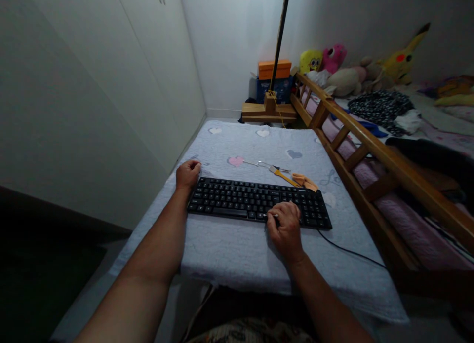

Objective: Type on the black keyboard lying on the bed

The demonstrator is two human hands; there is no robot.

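Observation:
A black keyboard lies flat across the cloth-covered table. My right hand rests over its right part, fingers pinched on a thin white cotton swab, whose tip points left at the keys of the bottom row. At the keyboard's upper left corner is my left hand, curled closed; whatever its fingers may hold is hidden. Beyond the keyboard lie a brush with a yellow handle, a thin metal wire-like tool and a folded orange-brown cloth.
A light blue cloth with heart patterns covers the table. The keyboard's cable trails off to the right. A wooden bed rail borders the right side, a pale cabinet the left. A wooden stand holds a dark pole behind.

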